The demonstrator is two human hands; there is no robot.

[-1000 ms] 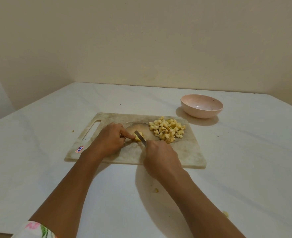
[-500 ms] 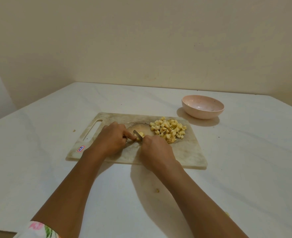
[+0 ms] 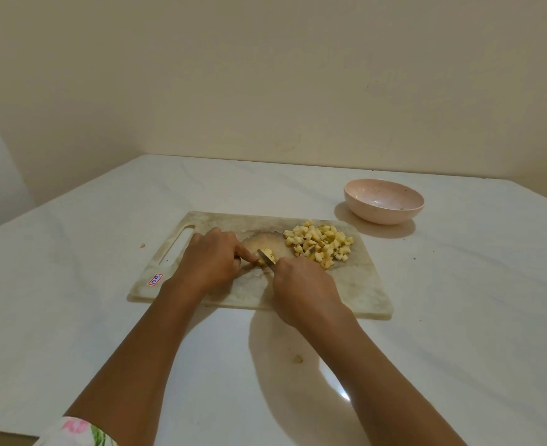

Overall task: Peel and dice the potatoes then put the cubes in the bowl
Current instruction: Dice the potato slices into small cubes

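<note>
Pale yellow and wet-looking, the last potato piece (image 3: 269, 252) sits near the middle of the marble-patterned cutting board (image 3: 362, 284), caught between the left hand (image 3: 212, 259) and the knife (image 3: 267, 259). The left hand's fingers are curled, their tips pinching the piece at its left side. The right hand (image 3: 301, 284) is closed round the knife handle and hides it, so only the short blade shows, angled across the piece. A little to the right on the board lies the pile of potato cubes (image 3: 318, 244). The pink bowl (image 3: 384, 201) stands on the table beyond the board's far right corner and holds no cubes.

The piece looks firm but small, and probably slick with starch, so it may skid or roll under the blade. It is best held low at the end away from the edge, with the fingertips tucked back. The cubes are light and loose and will likely scatter if pinched. Scooping them in cupped hands, or sweeping them along the blade, should carry them to the bowl more cleanly.
</note>
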